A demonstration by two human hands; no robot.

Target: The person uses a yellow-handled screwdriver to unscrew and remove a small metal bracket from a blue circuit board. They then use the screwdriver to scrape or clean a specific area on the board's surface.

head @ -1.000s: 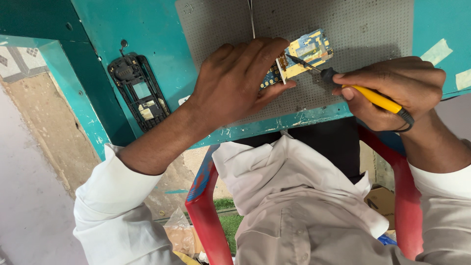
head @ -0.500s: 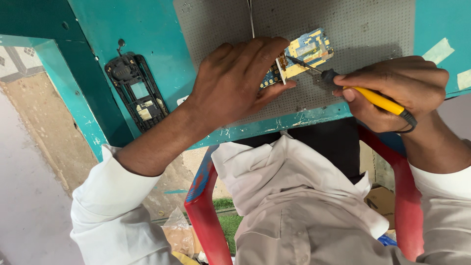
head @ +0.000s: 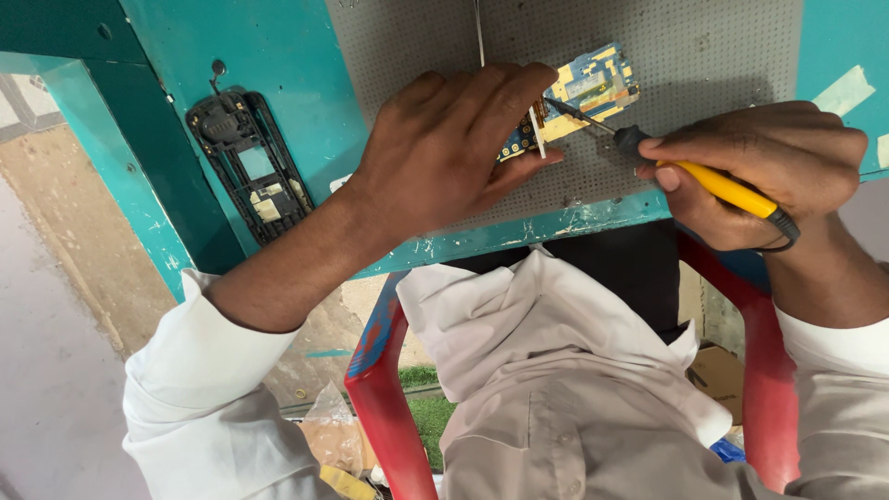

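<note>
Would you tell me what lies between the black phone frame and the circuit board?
In the head view, the left hand lies between frame and board.

Two hands (head: 444,153), one circuit board (head: 593,88), one soldering iron (head: 713,183), one phone frame (head: 248,167).

Bright, even daylight fills the view, with no glare on the table (head: 278,65). Soft shadows fall just beyond each grip, darkest under the right hand (head: 759,167). Focus is sharp around both grips; straight edges bend slightly toward the corners.
</note>
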